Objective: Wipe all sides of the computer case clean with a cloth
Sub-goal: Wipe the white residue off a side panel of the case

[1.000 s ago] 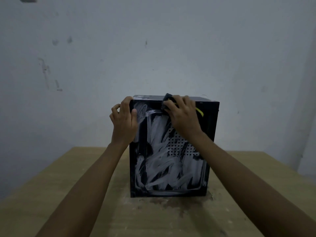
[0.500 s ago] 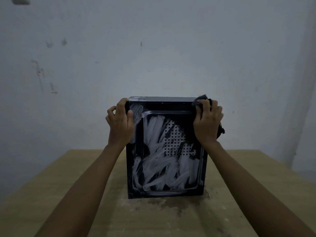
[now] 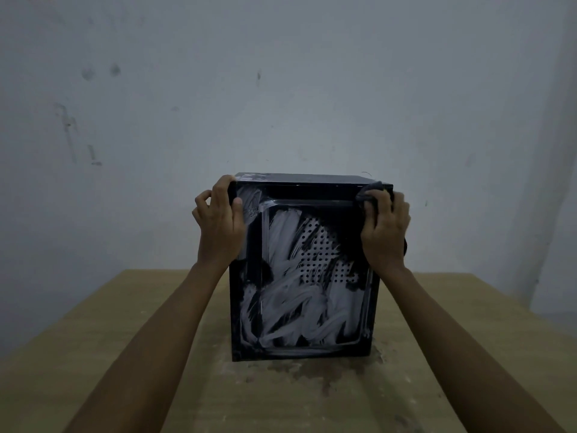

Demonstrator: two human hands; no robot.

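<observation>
Black metal computer case [image 3: 304, 276], smeared white, is stood upright on the wooden bench [image 3: 93, 354]. Its top-left corner is gripped by the left hand [image 3: 218, 228]. A dark grey cloth [image 3: 370, 192] is pinched under the right hand [image 3: 385, 229] against the top-right corner.

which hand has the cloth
The right hand holds the dark cloth against the upper right corner of the computer case; the left hand grips its upper left corner bare.

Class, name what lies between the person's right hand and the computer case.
A dark cloth, bunched under the right hand and pressed against the upper right corner of the computer case. The head view shows it.
</observation>
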